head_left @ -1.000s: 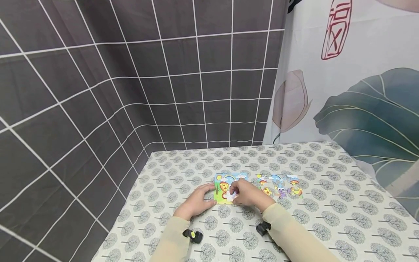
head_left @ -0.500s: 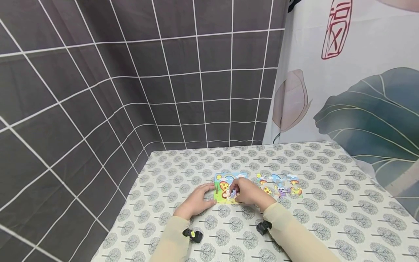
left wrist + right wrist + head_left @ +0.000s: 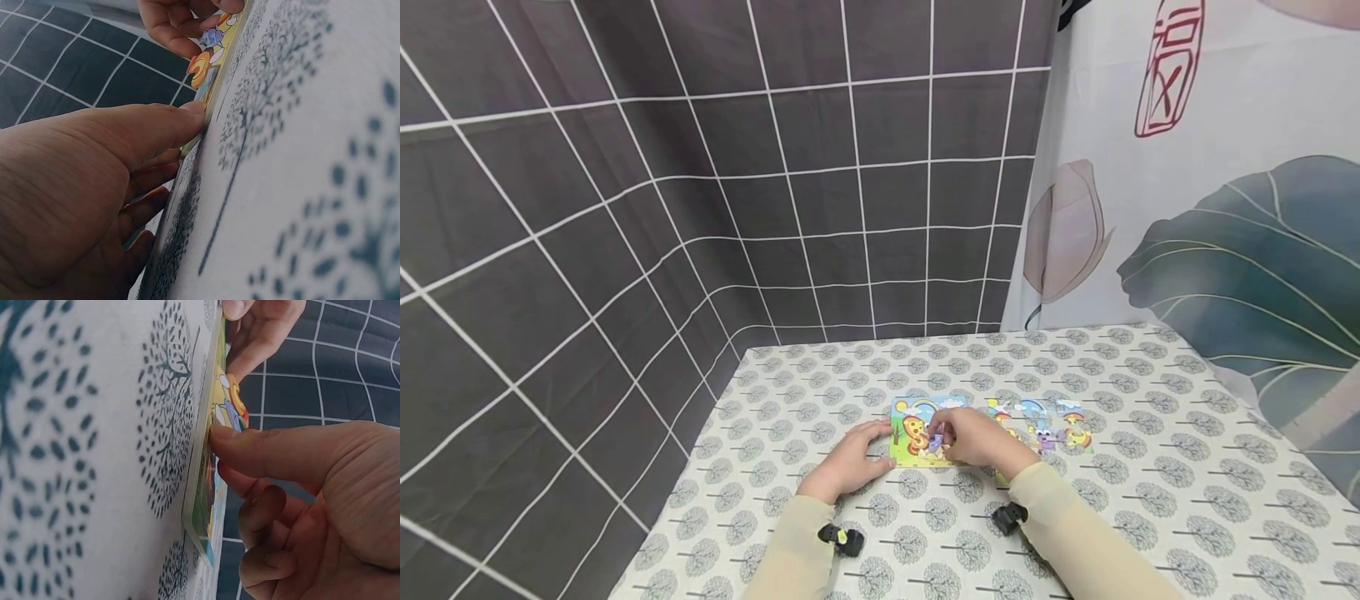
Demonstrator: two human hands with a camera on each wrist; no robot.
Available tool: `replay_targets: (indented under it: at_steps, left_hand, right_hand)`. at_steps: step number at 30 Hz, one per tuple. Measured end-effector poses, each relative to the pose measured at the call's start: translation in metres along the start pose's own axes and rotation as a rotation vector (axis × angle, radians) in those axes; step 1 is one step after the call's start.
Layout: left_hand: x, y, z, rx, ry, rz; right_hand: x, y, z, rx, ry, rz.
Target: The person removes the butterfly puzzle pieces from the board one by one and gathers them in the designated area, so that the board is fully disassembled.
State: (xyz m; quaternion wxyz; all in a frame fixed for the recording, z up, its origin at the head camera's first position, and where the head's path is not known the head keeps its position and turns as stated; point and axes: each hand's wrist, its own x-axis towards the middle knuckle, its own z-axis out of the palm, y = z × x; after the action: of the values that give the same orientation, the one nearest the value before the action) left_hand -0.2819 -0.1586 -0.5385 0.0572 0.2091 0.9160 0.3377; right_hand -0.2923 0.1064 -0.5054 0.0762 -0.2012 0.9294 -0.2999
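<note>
A colourful cartoon puzzle board [image 3: 901, 451] lies flat on the patterned tablecloth. My left hand [image 3: 848, 462] rests at its left edge, thumb against the near corner and fingers spread along the side. With thumb and index finger my right hand [image 3: 973, 437] pinches a puzzle piece [image 3: 234, 411] over the middle of the board. That piece shows purple and orange print and stands up a little from the board in both wrist views. Its right part is hidden by my fingers in the head view. The other right fingers curl in loosely.
Several loose puzzle pieces [image 3: 1078, 436] lie in loose rows to the right of the board, partly behind my right hand. A dark curtain with white grid lines [image 3: 850, 200] hangs behind the table [image 3: 820, 383], and a white floral curtain [image 3: 1082, 242] hangs at the right.
The whitish patch under my right fingers has given way to purple and yellow print. My right hand has shifted slightly to the right. The left hand has stayed still.
</note>
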Motion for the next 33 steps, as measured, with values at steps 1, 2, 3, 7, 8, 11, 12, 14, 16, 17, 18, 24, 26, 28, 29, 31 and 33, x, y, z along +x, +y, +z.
replay_targets:
  at_steps: [1,2,3,7,8,11,12,14,16,17,18,24,26,28,29,31,33]
  left_hand:
    - [0.0,0.0,0.0,0.0,0.001,0.001]
    - [0.0,0.0,0.0,0.001,0.001,0.002]
    - [0.0,0.001,0.0,0.002,0.001,0.003]
    - [-0.001,0.001,-0.001,0.003,0.003,0.005]
    - [-0.001,0.001,-0.001,0.004,0.003,0.005]
    - [-0.001,0.002,-0.001,0.005,0.002,0.005]
    - [-0.001,0.002,-0.001,0.005,0.002,0.004]
    - [-0.001,0.002,-0.001,0.003,0.001,0.002]
    - [-0.001,0.002,-0.001,0.002,0.0,-0.001]
    - [-0.001,0.002,-0.001,0.002,0.0,-0.003]
    - [-0.001,0.001,-0.001,0.003,-0.001,-0.004]
    - [-0.001,0.001,0.0,0.013,-0.001,-0.005]
    - [-0.001,0.001,0.0,0.014,0.0,-0.003]
    - [-0.001,0.001,0.0,0.014,0.0,-0.002]
    - [-0.001,0.001,0.0,0.015,0.0,-0.002]
    - [-0.001,0.002,0.0,0.014,0.001,-0.001]
    - [-0.001,0.002,0.0,0.013,0.001,-0.001]
  right_hand:
    - [0.0,0.0,0.0,-0.001,0.003,-0.002]
    - [0.0,0.0,0.0,-0.006,0.006,-0.002]
    - [0.0,0.0,0.0,-0.01,0.008,-0.003]
    - [0.0,-0.001,-0.001,-0.023,0.01,0.003]
    - [-0.001,-0.001,-0.001,-0.018,0.008,0.007]
    - [-0.002,-0.001,-0.003,0.014,-0.001,0.017]
    - [-0.002,-0.001,-0.004,0.024,-0.003,0.021]
    - [-0.002,-0.001,-0.006,0.038,0.0,0.025]
    - [-0.003,-0.001,-0.008,0.04,0.003,0.026]
    - [-0.003,0.0,-0.009,0.039,0.006,0.026]
    - [-0.003,0.0,-0.009,0.038,0.006,0.025]
    - [-0.008,0.001,-0.014,0.041,0.008,0.004]
    - [-0.01,0.001,-0.017,0.04,0.01,0.011]
    - [-0.013,0.002,-0.02,0.04,0.011,0.019]
    - [-0.014,0.003,-0.021,0.045,0.012,0.021]
    - [-0.016,0.005,-0.024,0.039,0.019,0.02]
    - [-0.018,0.008,-0.026,0.028,0.029,0.018]
